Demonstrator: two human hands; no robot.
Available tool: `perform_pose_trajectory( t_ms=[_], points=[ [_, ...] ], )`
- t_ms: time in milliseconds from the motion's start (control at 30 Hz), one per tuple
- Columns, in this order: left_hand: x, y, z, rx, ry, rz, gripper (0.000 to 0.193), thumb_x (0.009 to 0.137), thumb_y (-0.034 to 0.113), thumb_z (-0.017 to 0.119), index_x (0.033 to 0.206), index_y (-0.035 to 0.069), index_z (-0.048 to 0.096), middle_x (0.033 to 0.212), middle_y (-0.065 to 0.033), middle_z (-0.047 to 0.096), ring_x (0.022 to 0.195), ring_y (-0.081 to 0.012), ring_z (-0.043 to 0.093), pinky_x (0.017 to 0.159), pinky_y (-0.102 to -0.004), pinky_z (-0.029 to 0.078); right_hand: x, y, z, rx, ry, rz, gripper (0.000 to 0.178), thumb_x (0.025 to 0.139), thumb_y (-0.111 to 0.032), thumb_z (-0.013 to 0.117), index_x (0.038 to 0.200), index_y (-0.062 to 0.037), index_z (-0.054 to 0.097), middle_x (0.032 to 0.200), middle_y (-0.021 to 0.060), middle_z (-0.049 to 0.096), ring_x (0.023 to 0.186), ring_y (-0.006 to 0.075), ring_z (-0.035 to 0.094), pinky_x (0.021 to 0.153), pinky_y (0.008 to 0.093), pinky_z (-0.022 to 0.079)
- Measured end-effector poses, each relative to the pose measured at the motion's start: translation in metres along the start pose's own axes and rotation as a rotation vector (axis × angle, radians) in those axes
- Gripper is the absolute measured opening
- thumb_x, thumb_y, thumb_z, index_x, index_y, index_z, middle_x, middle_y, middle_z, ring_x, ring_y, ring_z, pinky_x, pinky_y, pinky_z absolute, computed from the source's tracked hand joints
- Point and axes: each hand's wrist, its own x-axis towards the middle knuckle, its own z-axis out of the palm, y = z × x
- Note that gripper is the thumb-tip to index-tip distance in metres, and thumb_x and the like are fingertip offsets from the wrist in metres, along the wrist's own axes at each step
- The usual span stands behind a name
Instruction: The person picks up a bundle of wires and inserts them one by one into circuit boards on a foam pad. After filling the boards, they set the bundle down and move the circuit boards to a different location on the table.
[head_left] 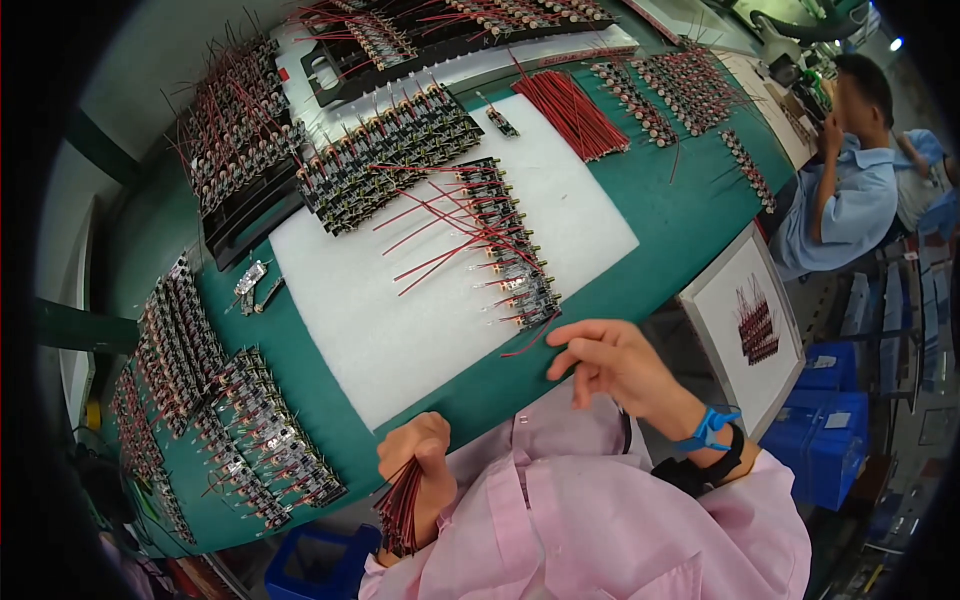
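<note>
A bundle of thin red wires (399, 508) hangs from my left hand (418, 450), which is closed around it at the table's near edge. My right hand (625, 368) is beside the near end of a strip of circuit boards (512, 240), its fingers apart and partly curled. Close to those fingertips a single red wire (535, 338) extends from the strip's end. The strip lies on a white foam sheet (350, 320). Several red wires fan leftward from its far and middle boards; its nearest boards show short, pale-tipped leads.
Behind the strip is a larger block of joined boards (395, 150), with a small loose board (502, 122) beside it. A pile of red wires (572, 112) lies farther back. Cutters (252, 285) and more board strips (275, 425) are at left. A person in blue (845, 190) sits at right.
</note>
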Motion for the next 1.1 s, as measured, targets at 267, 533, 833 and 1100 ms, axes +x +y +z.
perform_pose_trajectory(
  t_ms=[267,533,833,1100],
  points=[
    [0.001,0.003,-0.007,0.007,-0.050,-0.054,0.046,0.087,0.029,0.045,0.055,-0.002,0.034,0.048,-0.0056,0.036,0.040,-0.0139,0.033,0.037,-0.0256,0.025,0.015,0.007,0.021,0.218,0.020,-0.021,0.024,0.084,-0.013,0.046,0.095,0.0077,0.049,0.077,0.0156,0.061,0.043,0.0196,0.056,0.046,0.0318,0.049],
    [-0.003,-0.002,-0.006,-0.054,-0.006,-0.026,0.036,0.085,0.022,0.049,0.057,0.004,0.035,0.048,-0.0021,0.031,0.039,-0.0107,0.027,0.037,-0.0240,0.023,0.017,0.000,0.025,0.190,0.095,-0.070,0.017,0.084,-0.012,0.046,0.086,0.0043,0.050,0.071,0.0143,0.060,0.041,0.0189,0.055,0.045,0.0316,0.049],
    [-0.005,-0.002,-0.007,-0.006,-0.002,-0.061,0.039,0.085,0.026,0.050,0.057,0.004,0.035,0.047,-0.0016,0.031,0.040,-0.0100,0.027,0.037,-0.0234,0.022,0.021,0.001,0.015,0.148,0.123,-0.227,0.012,0.081,-0.010,0.050,0.076,0.0012,0.048,0.062,0.0115,0.056,0.040,0.0161,0.052,0.042,0.0278,0.047],
    [-0.003,-0.002,-0.007,0.110,-0.030,-0.093,0.042,0.086,0.030,0.047,0.056,0.005,0.031,0.046,-0.0013,0.029,0.040,-0.0097,0.025,0.037,-0.0238,0.021,0.012,-0.002,-0.003,0.090,0.133,-0.259,0.011,0.080,-0.008,0.049,0.073,0.0009,0.048,0.058,0.0108,0.055,0.038,0.0139,0.050,0.037,0.0222,0.042]
  ],
)
